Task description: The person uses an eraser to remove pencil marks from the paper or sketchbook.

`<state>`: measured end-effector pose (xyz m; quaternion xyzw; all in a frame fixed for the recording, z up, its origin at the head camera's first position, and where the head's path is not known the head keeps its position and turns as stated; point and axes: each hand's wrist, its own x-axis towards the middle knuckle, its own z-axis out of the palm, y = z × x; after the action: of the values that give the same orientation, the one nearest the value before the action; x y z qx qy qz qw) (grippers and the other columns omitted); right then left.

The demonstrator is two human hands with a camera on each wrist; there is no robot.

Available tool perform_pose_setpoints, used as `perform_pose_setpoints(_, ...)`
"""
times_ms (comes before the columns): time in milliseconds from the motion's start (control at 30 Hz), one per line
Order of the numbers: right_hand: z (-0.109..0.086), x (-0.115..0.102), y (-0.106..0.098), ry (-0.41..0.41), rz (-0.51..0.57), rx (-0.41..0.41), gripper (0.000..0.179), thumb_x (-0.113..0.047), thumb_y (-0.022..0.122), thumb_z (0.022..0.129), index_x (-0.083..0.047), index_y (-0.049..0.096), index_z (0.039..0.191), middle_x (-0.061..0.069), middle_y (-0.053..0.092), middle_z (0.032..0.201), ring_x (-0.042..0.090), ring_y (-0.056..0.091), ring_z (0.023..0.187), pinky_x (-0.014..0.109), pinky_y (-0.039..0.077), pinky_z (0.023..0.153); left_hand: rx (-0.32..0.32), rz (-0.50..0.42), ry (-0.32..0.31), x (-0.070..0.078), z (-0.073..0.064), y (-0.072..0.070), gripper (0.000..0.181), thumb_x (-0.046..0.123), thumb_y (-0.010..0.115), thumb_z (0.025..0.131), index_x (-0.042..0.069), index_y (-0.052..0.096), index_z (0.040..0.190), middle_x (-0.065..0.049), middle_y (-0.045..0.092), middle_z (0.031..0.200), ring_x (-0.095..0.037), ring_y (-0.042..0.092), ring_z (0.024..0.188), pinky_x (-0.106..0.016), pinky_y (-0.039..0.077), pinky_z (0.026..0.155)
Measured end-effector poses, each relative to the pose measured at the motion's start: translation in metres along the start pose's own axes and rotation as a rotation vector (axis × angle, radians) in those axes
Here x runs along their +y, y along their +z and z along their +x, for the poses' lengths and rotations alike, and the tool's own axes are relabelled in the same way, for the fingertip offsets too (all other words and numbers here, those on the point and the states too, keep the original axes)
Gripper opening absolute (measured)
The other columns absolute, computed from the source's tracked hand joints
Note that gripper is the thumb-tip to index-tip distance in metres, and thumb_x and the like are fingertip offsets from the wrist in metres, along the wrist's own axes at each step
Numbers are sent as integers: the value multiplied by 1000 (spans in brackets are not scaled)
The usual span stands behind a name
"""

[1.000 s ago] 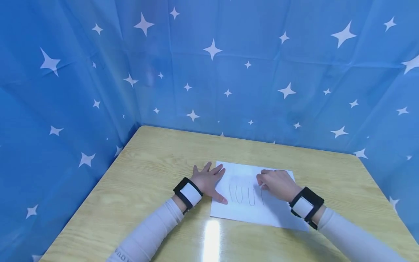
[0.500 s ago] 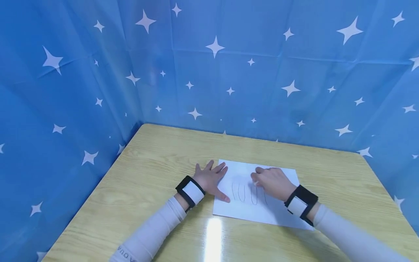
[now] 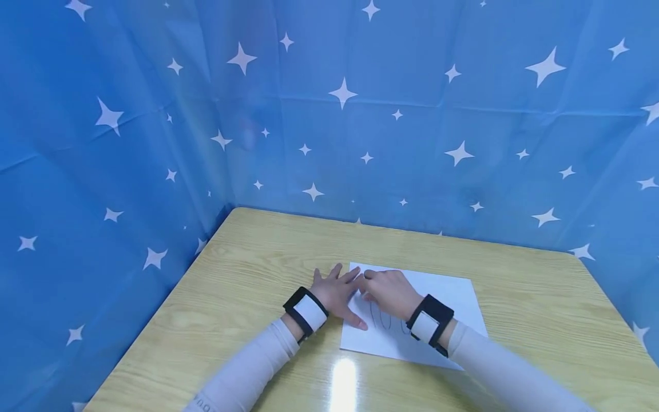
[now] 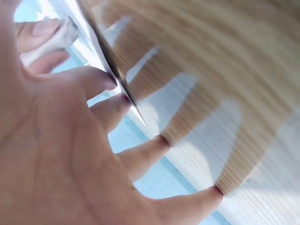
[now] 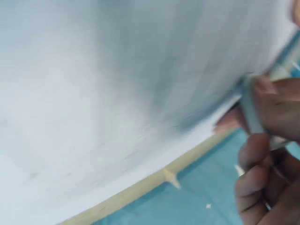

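A white sheet of paper (image 3: 448, 294) lies on the table, with several curved dark lines (image 3: 385, 320) drawn on it. My left hand (image 3: 334, 294) rests with fingers spread across the sheet's left edge, thumb on the paper. In the left wrist view, its outer fingertips touch the wooden tabletop. My right hand (image 3: 392, 293) is over the upper left of the paper, right beside the left fingers. It pinches a small white eraser (image 4: 58, 42) with a rounded, worn end; the eraser (image 5: 252, 110) also shows between thumb and fingers in the right wrist view.
The wooden table (image 3: 268, 246) extends around the sheet on all sides. Behind it and to the left hangs a blue curtain (image 3: 288, 126) with white stars. A bright light reflection (image 3: 344, 383) lies near the table's front.
My right hand has moved left across the paper with the eraser, up to the left hand. The left hand keeps its place on the sheet's edge. The head view has shifted slightly.
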<state>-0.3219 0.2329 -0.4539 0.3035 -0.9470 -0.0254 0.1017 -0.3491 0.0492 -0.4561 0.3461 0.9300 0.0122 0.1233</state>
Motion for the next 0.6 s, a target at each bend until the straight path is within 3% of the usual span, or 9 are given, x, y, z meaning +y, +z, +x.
perform_pose_setpoints(200,-45,29,-4,40,-123,-75,20,-25,80,75,-18,73,92,-1,64,75,8,40,46,23,38,44,-17,14,-10,-1,3,3,118,84,59,61,26,17,155,7,11,162,-33,7,143,-75,17,105)
perform_pose_setpoints(333,-71,49,-11,78,-117,-91,17,-19,82,72,-17,70,83,-3,59,67,7,38,45,23,37,41,-28,8,-17,-4,2,-2,119,83,62,60,25,18,155,6,12,162,-34,7,143,-76,16,106)
perform_pose_setpoints(433,-62,45,-12,87,-64,-76,16,-18,83,72,-18,71,82,-4,61,69,6,41,47,23,40,43,-27,8,-20,-5,2,0,119,82,63,60,24,20,155,5,14,162,-35,9,143,-76,17,105)
perform_pose_setpoints(600,-15,11,-3,29,4,-18,17,-22,79,77,-20,74,94,-4,68,79,6,48,52,23,46,48,-21,10,-10,-4,1,7,116,83,60,61,27,20,154,7,14,162,-35,10,143,-77,19,104)
